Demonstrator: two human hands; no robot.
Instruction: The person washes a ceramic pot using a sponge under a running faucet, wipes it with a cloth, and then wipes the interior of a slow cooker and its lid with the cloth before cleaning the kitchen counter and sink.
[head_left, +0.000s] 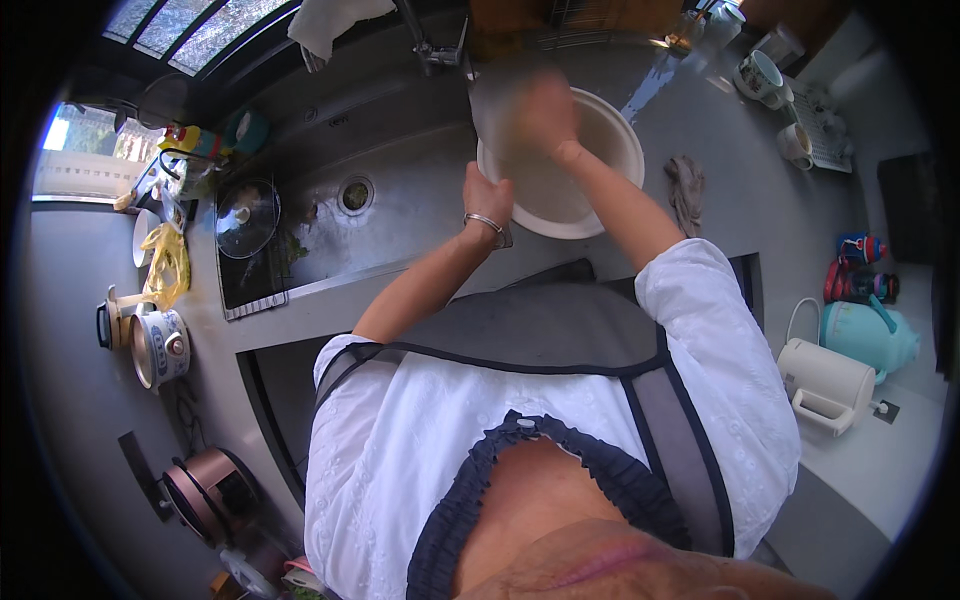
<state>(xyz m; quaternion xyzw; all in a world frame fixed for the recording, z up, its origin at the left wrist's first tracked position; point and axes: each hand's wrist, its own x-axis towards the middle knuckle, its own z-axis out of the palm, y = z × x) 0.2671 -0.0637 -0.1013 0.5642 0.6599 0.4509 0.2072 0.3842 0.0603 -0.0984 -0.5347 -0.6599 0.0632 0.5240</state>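
Observation:
A round white basin (559, 225) sits on the grey counter to the right of the sink, with cloudy liquid (547, 184) in it. My left hand (487, 196), with a bracelet at the wrist, grips the near-left rim of the basin. My right hand (551, 109) is over the far part of the basin and strongly blurred. A greyish blurred shape (499, 97) lies just left of it, too smeared to name. Whether the right fingers hold it cannot be made out.
Left of the basin is a steel sink (405, 187) with a drain strainer (355, 196), under a faucet (442, 54). A glass lid (247, 217) rests at its left end. A grey cloth (684, 191) lies right of the basin. Cups (757, 75) stand farther right.

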